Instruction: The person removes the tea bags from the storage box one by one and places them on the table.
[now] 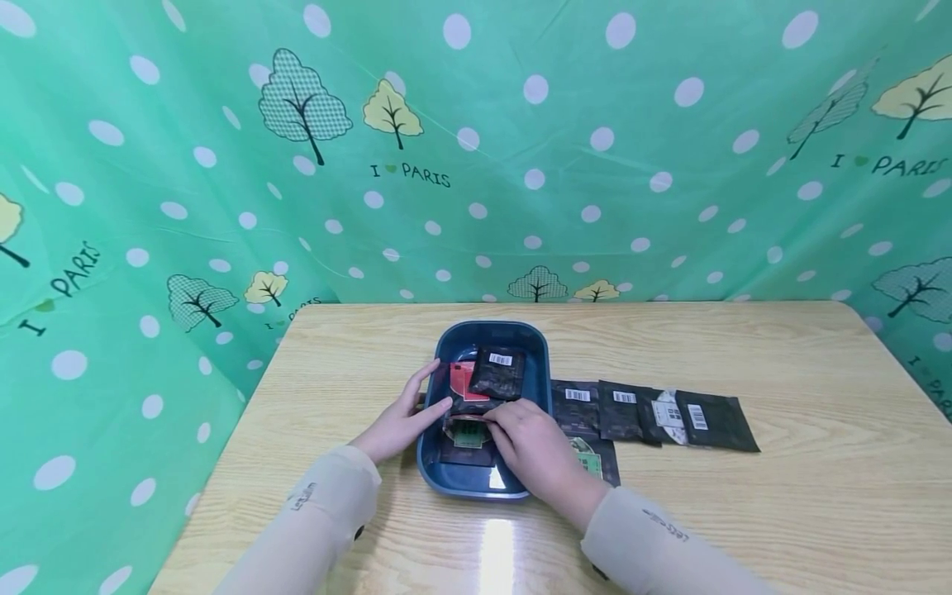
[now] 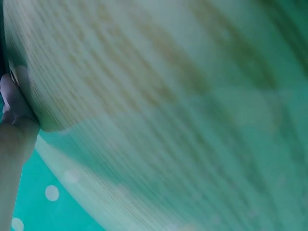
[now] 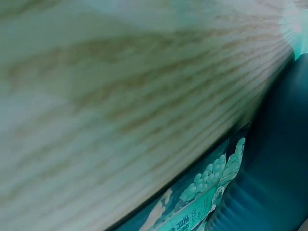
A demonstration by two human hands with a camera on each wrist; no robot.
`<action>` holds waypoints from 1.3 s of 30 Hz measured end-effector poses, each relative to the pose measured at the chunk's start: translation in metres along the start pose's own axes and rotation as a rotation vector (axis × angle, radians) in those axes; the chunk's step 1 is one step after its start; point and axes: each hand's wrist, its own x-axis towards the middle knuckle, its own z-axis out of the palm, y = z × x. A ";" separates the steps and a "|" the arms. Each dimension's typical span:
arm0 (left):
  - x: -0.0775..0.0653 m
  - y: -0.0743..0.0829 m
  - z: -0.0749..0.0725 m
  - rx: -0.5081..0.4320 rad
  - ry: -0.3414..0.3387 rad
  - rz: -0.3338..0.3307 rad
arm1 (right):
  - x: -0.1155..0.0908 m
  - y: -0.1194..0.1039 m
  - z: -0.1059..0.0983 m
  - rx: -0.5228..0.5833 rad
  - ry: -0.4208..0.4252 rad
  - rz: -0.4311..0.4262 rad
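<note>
A dark blue plastic tray (image 1: 476,489) holds several small packets. Among them are a black packet (image 1: 497,376) with a white barcode label, a packet with a red label (image 1: 461,378), and one with a green label (image 1: 468,435). My left hand (image 1: 402,421) lies at the tray's left rim, fingers straight, with the thumb reaching over the packets. Inside the tray my right hand (image 1: 531,442) pinches the edge of a black packet near the middle; its fingertips are partly hidden. In the left wrist view only part of the left hand (image 2: 17,108) shows.
Right of the tray, black packets (image 1: 635,413) lie in an overlapping row on the wooden table (image 1: 818,364). A green-labelled packet (image 1: 595,459) lies below them, partly behind the right hand. A green dotted curtain (image 1: 565,165) hangs behind the table.
</note>
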 end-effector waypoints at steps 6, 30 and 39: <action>0.001 0.003 0.001 -0.007 -0.004 -0.007 | -0.001 0.002 -0.001 0.047 0.031 0.015; -0.002 -0.001 0.002 0.029 0.016 -0.002 | -0.016 0.008 -0.023 0.531 0.081 0.281; 0.000 0.001 0.001 0.015 0.013 0.001 | -0.026 0.019 -0.045 0.657 0.058 0.425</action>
